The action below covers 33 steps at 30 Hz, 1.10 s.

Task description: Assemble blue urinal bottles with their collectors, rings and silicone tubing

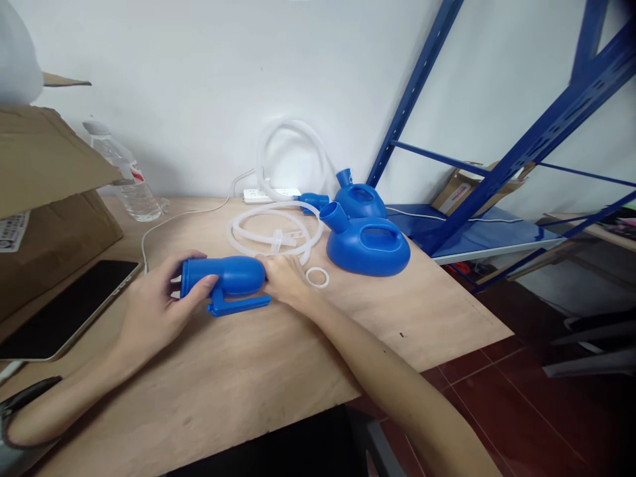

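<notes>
My left hand [156,301] grips the wide end of a blue plastic urinal funnel [242,275], thumb on the near side and fingers behind it. A blue strap-like lid arm hangs along the funnel's underside. My right hand [288,278] is closed at the narrow, rounded end; its fingertips are partly hidden. Just behind it lies a coiled clear tube [236,232], one stretch of which passes behind the right hand. A white sealing ring [326,277] rests flat beside the right wrist. Two blue urinal bottles, a front one [368,256] and a rear one [370,207], stand to the right.
Another blue funnel [314,200] with a looped tube leans near a white power strip [256,196] by the wall. At left are a cardboard box [64,252], a tablet [64,305] and a water bottle [132,182]. Blue shelving [521,132] borders the right side.
</notes>
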{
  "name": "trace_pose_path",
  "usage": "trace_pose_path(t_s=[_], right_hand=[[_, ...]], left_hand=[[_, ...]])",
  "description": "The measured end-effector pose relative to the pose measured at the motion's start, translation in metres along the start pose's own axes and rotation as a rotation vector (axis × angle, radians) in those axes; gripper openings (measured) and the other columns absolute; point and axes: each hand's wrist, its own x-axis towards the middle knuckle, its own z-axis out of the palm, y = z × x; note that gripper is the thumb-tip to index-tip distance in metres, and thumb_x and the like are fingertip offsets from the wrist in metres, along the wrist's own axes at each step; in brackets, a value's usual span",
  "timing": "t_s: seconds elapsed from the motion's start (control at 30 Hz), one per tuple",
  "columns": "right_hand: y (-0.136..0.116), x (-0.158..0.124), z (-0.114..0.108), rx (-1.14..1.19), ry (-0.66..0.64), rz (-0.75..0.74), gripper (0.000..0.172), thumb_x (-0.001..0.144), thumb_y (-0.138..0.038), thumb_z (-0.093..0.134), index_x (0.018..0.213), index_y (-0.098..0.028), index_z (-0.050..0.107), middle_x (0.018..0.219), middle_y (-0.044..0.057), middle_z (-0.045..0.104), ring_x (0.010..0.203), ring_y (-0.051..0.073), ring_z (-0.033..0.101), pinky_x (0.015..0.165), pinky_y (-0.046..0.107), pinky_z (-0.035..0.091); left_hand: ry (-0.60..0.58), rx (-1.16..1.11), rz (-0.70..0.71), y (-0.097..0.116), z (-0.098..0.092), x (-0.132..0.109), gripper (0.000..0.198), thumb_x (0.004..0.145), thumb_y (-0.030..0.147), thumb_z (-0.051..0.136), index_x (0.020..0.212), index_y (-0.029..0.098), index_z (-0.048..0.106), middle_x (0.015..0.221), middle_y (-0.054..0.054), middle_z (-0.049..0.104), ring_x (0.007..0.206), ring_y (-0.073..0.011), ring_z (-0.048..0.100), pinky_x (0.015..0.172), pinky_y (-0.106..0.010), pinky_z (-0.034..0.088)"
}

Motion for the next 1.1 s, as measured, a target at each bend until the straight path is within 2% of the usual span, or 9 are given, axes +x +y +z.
trace_pose_path(t_s=[0.13, 0.23, 0.4, 0.5, 0.6, 0.7, 0.87, 1.0, 1.1], right_hand=[[0.003, 0.001, -0.006, -0.026, -0.002, -0.052, 0.024, 0.091, -0.030, 0.064, 0.110, -0.020, 0.074, 0.097, 0.009, 0.081, 0.087, 0.027, 0.071, 0.067, 0.032, 0.036], [0.008, 0.000, -0.010, -0.008, -0.024, -0.096, 0.022, 0.091, -0.025, 0.061, 0.107, -0.020, 0.075, 0.097, 0.009, 0.080, 0.086, 0.026, 0.070, 0.067, 0.031, 0.036], [0.017, 0.003, -0.014, 0.111, -0.177, -0.218, 0.018, 0.087, -0.014, 0.056, 0.092, -0.018, 0.073, 0.093, 0.008, 0.079, 0.080, 0.022, 0.067, 0.064, 0.029, 0.037], [0.020, 0.004, -0.017, 0.159, -0.258, -0.268, 0.022, 0.084, -0.009, 0.055, 0.094, -0.018, 0.073, 0.095, 0.007, 0.079, 0.079, 0.020, 0.067, 0.065, 0.027, 0.039], [0.017, 0.004, -0.017, 0.147, -0.224, -0.273, 0.024, 0.086, -0.010, 0.055, 0.098, -0.018, 0.073, 0.101, 0.007, 0.080, 0.085, 0.021, 0.069, 0.068, 0.028, 0.040], [0.011, 0.001, -0.014, 0.060, -0.137, -0.211, 0.019, 0.090, -0.014, 0.057, 0.097, -0.019, 0.074, 0.096, 0.008, 0.080, 0.084, 0.023, 0.069, 0.066, 0.029, 0.037], [0.002, -0.003, -0.009, -0.025, -0.039, -0.125, 0.018, 0.095, -0.020, 0.059, 0.100, -0.019, 0.076, 0.097, 0.009, 0.081, 0.086, 0.024, 0.071, 0.064, 0.030, 0.035], [-0.001, -0.002, -0.005, -0.054, -0.018, -0.081, 0.022, 0.096, -0.030, 0.061, 0.110, -0.019, 0.075, 0.104, 0.009, 0.082, 0.092, 0.027, 0.075, 0.066, 0.032, 0.040], [-0.001, 0.001, -0.001, -0.140, -0.050, -0.036, 0.028, 0.096, -0.029, 0.060, 0.118, -0.018, 0.072, 0.109, 0.012, 0.081, 0.098, 0.030, 0.076, 0.070, 0.033, 0.045]], left_hand=[[0.020, 0.090, 0.217, -0.010, -0.002, -0.001, 0.039, 0.092, 0.059, 0.061, 0.109, 0.025, 0.067, 0.093, -0.002, 0.077, 0.067, -0.0182, 0.070, 0.055, -0.025, 0.055], [0.018, 0.157, 0.459, -0.023, -0.007, 0.002, 0.039, 0.095, 0.058, 0.061, 0.118, 0.027, 0.065, 0.099, -0.004, 0.078, 0.074, -0.0204, 0.074, 0.064, -0.028, 0.059], [-0.080, 0.264, 0.920, -0.032, -0.020, 0.010, 0.055, 0.092, 0.048, 0.073, 0.140, 0.026, 0.059, 0.111, -0.012, 0.078, 0.094, -0.0292, 0.078, 0.077, -0.037, 0.064], [-0.092, 0.292, 1.046, -0.037, -0.026, 0.014, 0.053, 0.085, 0.045, 0.081, 0.135, 0.031, 0.067, 0.115, -0.011, 0.079, 0.097, -0.0317, 0.079, 0.076, -0.040, 0.067], [-0.111, 0.321, 0.958, -0.043, -0.028, 0.016, 0.039, 0.080, 0.056, 0.081, 0.114, 0.037, 0.077, 0.107, -0.005, 0.082, 0.088, -0.0305, 0.081, 0.068, -0.040, 0.069], [-0.066, 0.381, 0.813, -0.038, -0.027, 0.014, 0.037, 0.079, 0.062, 0.075, 0.106, 0.036, 0.078, 0.097, -0.005, 0.082, 0.081, -0.0308, 0.079, 0.060, -0.040, 0.066], [0.064, 0.372, 0.654, 0.002, -0.025, 0.006, 0.031, 0.091, 0.054, 0.058, 0.098, 0.028, 0.073, 0.085, -0.007, 0.079, 0.071, -0.0270, 0.076, 0.055, -0.034, 0.055], [-0.001, 0.288, 0.271, 0.023, -0.025, 0.009, 0.037, 0.095, 0.056, 0.043, 0.086, 0.029, 0.066, 0.057, -0.001, 0.067, 0.048, -0.0235, 0.065, 0.050, -0.034, 0.047], [-0.114, 0.191, 0.023, 0.013, -0.021, 0.020, 0.044, 0.096, 0.058, 0.041, 0.075, 0.028, 0.066, 0.049, 0.000, 0.062, 0.042, -0.0235, 0.063, 0.046, -0.034, 0.048]])
